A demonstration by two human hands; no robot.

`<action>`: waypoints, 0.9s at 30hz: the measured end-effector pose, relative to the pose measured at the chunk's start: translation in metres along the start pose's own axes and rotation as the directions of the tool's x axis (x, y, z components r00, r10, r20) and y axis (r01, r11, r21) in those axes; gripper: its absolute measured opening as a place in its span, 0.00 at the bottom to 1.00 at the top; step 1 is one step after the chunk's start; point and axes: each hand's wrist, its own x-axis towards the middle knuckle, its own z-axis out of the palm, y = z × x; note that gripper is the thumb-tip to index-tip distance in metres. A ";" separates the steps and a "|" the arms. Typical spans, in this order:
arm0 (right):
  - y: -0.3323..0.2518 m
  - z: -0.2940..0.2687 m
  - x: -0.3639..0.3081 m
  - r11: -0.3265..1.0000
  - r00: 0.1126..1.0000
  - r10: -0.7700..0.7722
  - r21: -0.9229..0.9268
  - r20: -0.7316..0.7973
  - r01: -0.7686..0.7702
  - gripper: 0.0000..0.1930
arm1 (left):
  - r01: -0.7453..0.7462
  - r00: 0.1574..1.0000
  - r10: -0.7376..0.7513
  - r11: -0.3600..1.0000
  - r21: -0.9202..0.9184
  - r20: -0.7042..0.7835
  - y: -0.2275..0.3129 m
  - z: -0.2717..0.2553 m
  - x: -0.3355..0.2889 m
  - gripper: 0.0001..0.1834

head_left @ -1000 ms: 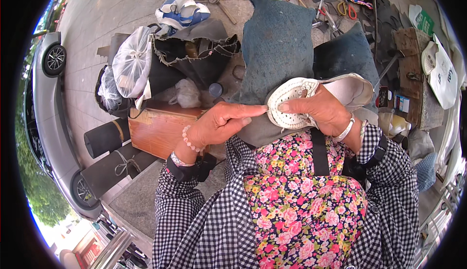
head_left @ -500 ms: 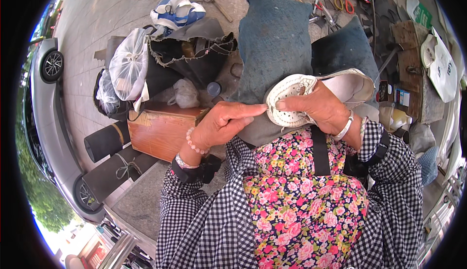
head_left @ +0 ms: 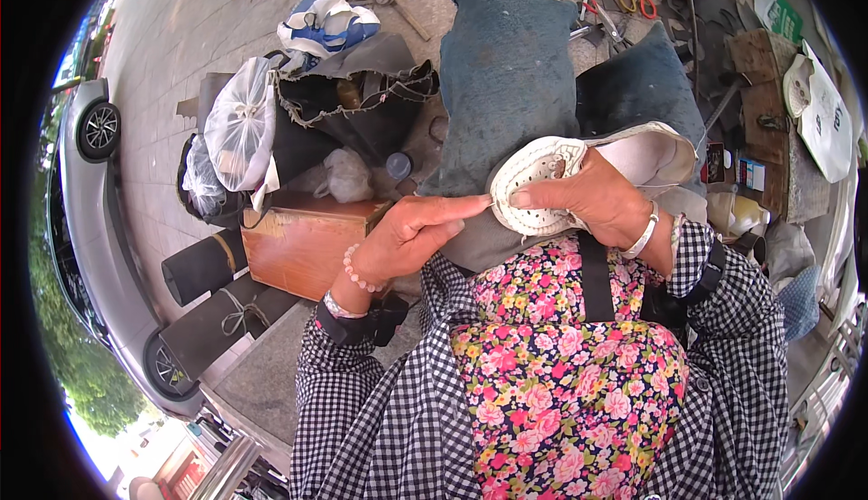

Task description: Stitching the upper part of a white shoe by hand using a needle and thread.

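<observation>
A white shoe (head_left: 542, 158) with a perforated upper and stitched rim lies in front of my lap. My right hand (head_left: 610, 200) is closed around its toe part, thumb pressed on the perforated upper. From the left, my left hand (head_left: 407, 238) reaches over with its index finger stretched out, the tip touching the shoe's toe edge. Its other fingers are partly curled, and I see nothing held in them. The shoe's pale lining and heel opening show beyond my right hand. Whatever my right fingers touch underneath is hidden.
A blue-grey cloth cushion (head_left: 508, 75) lies just beyond the shoe. To the left stand a wooden box (head_left: 303, 251), dark rolls (head_left: 201, 267) and an open black bag (head_left: 362, 107). Scissors (head_left: 608, 23) lie farther off; a wooden crate (head_left: 768, 129) stands at the right.
Both hands and the shoe keep nearly the same pose. The whole picture has shifted slightly; my left index finger still touches the shoe's edge.
</observation>
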 end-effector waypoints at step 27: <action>-0.011 -0.012 -0.006 0.998 0.997 0.068 -0.005 0.037 -0.068 0.17 | -0.017 0.958 0.041 0.996 0.087 -0.284 0.010 0.021 0.008 0.12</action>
